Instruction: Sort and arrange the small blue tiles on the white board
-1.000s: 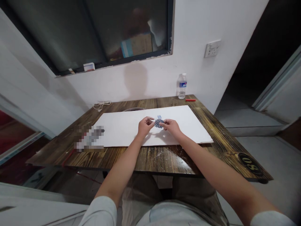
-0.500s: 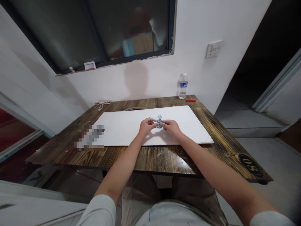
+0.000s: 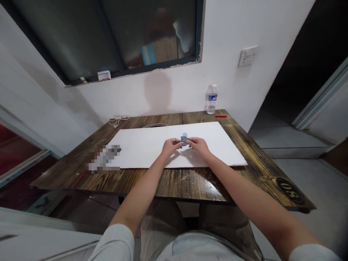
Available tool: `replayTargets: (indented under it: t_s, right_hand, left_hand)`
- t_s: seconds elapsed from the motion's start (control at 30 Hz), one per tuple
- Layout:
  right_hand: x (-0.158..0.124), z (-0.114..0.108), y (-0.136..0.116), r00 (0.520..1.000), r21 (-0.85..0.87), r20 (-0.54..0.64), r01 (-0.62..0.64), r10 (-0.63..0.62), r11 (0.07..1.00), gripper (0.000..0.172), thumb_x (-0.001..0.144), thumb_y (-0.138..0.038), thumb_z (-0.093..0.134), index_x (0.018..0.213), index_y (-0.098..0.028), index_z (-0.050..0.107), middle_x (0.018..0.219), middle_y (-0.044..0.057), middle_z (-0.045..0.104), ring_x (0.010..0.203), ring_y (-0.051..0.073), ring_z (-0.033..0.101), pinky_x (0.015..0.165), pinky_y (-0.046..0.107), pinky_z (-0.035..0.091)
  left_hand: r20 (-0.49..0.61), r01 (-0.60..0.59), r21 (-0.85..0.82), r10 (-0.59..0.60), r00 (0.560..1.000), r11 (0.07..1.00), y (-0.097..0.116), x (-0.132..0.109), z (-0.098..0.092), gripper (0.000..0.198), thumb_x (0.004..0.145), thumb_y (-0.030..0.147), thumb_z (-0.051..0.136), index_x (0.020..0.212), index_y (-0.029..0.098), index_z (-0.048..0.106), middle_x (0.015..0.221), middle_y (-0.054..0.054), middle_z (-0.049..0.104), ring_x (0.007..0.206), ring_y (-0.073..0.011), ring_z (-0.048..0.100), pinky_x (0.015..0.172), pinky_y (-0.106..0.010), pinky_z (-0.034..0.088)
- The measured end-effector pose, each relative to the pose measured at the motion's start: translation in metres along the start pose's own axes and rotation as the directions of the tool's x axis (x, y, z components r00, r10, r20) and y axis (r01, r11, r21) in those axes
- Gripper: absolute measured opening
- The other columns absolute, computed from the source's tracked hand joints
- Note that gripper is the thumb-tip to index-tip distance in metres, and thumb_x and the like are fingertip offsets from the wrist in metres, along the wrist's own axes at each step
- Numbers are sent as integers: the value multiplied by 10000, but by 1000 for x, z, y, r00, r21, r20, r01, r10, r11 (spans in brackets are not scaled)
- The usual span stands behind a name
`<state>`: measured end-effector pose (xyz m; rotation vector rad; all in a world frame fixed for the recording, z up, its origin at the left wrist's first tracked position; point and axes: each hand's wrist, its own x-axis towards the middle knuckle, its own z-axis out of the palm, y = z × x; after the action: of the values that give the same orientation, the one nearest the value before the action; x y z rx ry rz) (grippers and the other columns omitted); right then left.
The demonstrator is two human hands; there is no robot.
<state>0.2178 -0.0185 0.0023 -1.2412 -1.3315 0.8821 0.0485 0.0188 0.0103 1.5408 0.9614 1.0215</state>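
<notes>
Left hand (image 3: 171,146): raised just above the board, palm turned down, fingers curled in and closed up rather than spread; its fingertips (image 3: 180,143) meet the lower left of the small piece.

Right hand (image 3: 198,146): mirrors the left, fingers curled and close together, pinching the same piece from its right side; the exact finger grip is too small to tell.

Small piece: a blue-and-white printed piece (image 3: 184,139), possibly folded paper, though the material is too small to tell; it stands between the two hands, held just above the middle of the board, its upper end showing past the fingers.

White board: a large flat white board (image 3: 136,152) lies on the table under both hands; their shadows fall on it; a pixelated, blurred patch (image 3: 103,158) covers its left end.

Table: a dark wooden table top (image 3: 190,183) bears the board; a round black tag marked with numerals (image 3: 288,190) sits at its near right corner.

Far edge: a clear plastic water bottle (image 3: 211,99) stands upright; a red stick (image 3: 221,116) lies just to its right; a coiled white cable (image 3: 118,120) lies toward the left.
</notes>
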Motion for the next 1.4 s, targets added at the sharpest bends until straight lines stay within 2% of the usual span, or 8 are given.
replayTargets:
  t_s: [0.1,0.23,0.33,0.7,0.9,1.1,1.27,1.4]
  right_hand:
    - [-2,-3,1,998,-293,36,66,-58,954,248,804,-291,620,999,-175,720,989,70,726,820,186,630,771,296,465]
    - [-10,-5,-3,945,-677,272,322,-182,662,173,839,-191,586,936,-178,728,1005,94,709,976,224,581,857,298,408]
    - [-14,-5,-8,910,-745,368,412,-192,524,190,861,-171,544,900,-189,729,944,85,705,942,222,567,810,283,394]
    - [-11,-5,-16,852,-788,491,523,-182,323,233,887,-161,476,889,-135,707,867,128,690,850,239,577,745,314,365]
    - [-6,-7,-8,867,-749,406,496,-288,438,179,862,-138,494,878,-141,673,896,118,665,873,222,564,782,307,386]
    - [-1,-6,-4,910,-519,102,393,-401,759,139,777,-114,528,854,-166,631,840,54,642,755,162,563,710,268,426]
    - [1,0,-2,985,-108,-8,172,-174,979,90,743,-266,599,771,-185,627,648,-8,646,614,142,600,633,263,467]
    - [3,2,0,1000,147,-6,3,-2,989,271,640,-409,724,756,-180,638,620,1,660,586,153,637,615,279,514]
  left_hand:
    - [-105,18,-2,-18,994,1000,3,2,-2,347,577,412,800,774,148,693,690,-46,685,613,-142,601,613,-268,440]
    - [-231,59,-16,-61,971,998,6,2,-5,326,583,403,787,767,154,687,696,-42,684,586,-124,578,572,-250,414]
    - [-257,75,-38,-83,963,996,7,1,-5,324,572,404,789,754,158,683,698,-41,680,576,-117,564,545,-241,399]
    - [-264,95,-49,-104,959,994,3,3,-4,320,552,394,789,744,162,680,690,-37,673,559,-108,558,508,-220,397]
    - [-267,82,-38,-89,959,996,2,4,-5,332,542,397,795,741,158,678,680,-38,665,545,-111,552,496,-225,407]
    - [-247,79,12,-73,966,997,5,2,-7,332,545,420,796,712,159,677,648,-36,656,557,-116,559,510,-226,408]
    - [-159,68,78,-55,986,995,6,-1,-6,369,546,465,796,716,159,677,619,-33,649,573,-131,566,504,-225,375]
    - [-57,36,111,-29,998,993,9,-4,-4,379,554,487,792,685,154,666,594,-33,639,565,-133,559,533,-237,381]
